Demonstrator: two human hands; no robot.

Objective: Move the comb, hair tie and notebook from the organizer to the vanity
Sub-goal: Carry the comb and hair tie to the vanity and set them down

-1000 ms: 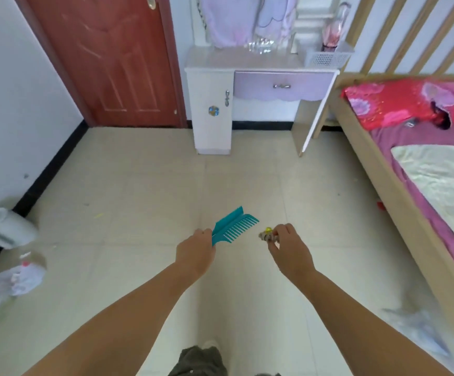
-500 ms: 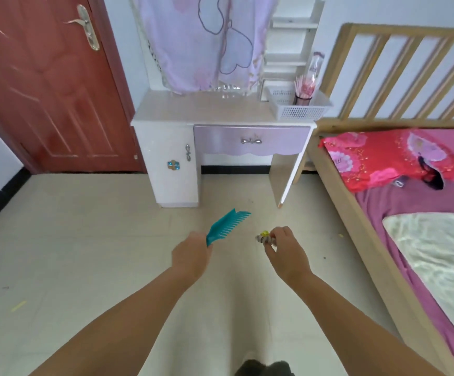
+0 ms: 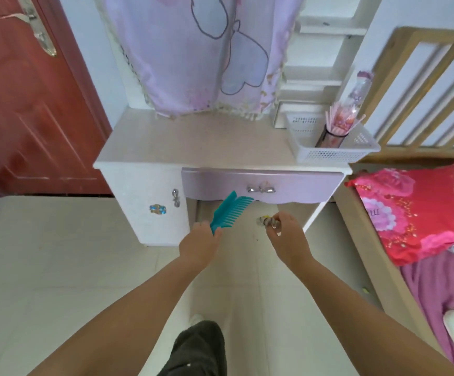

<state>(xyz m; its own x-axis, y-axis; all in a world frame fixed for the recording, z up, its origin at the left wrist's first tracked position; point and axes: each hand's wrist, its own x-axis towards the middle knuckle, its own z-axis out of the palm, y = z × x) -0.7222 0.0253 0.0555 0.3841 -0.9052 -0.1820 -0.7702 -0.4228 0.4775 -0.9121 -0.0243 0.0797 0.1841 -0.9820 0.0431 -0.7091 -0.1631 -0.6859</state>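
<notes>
My left hand [image 3: 198,244] grips a teal comb [image 3: 228,211] by its handle, teeth pointing up and right. My right hand [image 3: 288,237] pinches a small hair tie [image 3: 265,220] with a yellow bit between thumb and fingers. Both hands are held out side by side, just in front of and below the white vanity [image 3: 193,147], at the level of its lilac drawer [image 3: 258,187]. No notebook is visible.
A white mesh basket [image 3: 331,153] holding a cup of pink sticks stands on the vanity's right end. A lilac cloth [image 3: 193,50] hangs over the mirror. A red door [image 3: 30,104] is at left, a wooden bed [image 3: 421,213] with a red pillow at right.
The vanity has come much closer and now fills the upper view. Both hands keep their hold on the comb and hair tie, now level with the drawer.
</notes>
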